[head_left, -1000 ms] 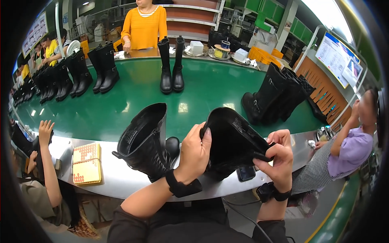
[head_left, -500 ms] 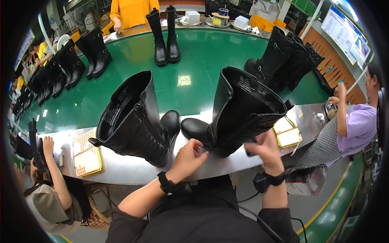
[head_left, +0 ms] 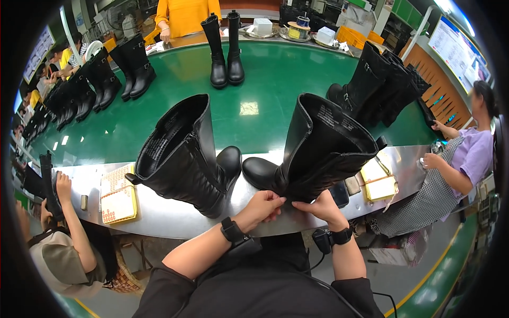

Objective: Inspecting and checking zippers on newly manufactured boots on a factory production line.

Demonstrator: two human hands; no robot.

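Two tall black leather boots stand upright before me on the metal edge of the table. The left boot has its toe to the right and an inner zip showing; the right boot points its toe to the left. Low at the right boot's near side, my left hand is closed in a pinch, and anything between its fingertips is too small to make out. My right hand grips the base of that same boot, thumb in front, its fingers partly hidden by the boot.
Yellow paper pads lie at left and right, with a dark phone beside the right one. More boots stand on the green tabletop. Co-workers sit close on my left and right.
Both hands have come in to the base of the right boot; the left fingers have closed to a pinch. The co-worker at right has lowered their hands. The view has shifted slightly.
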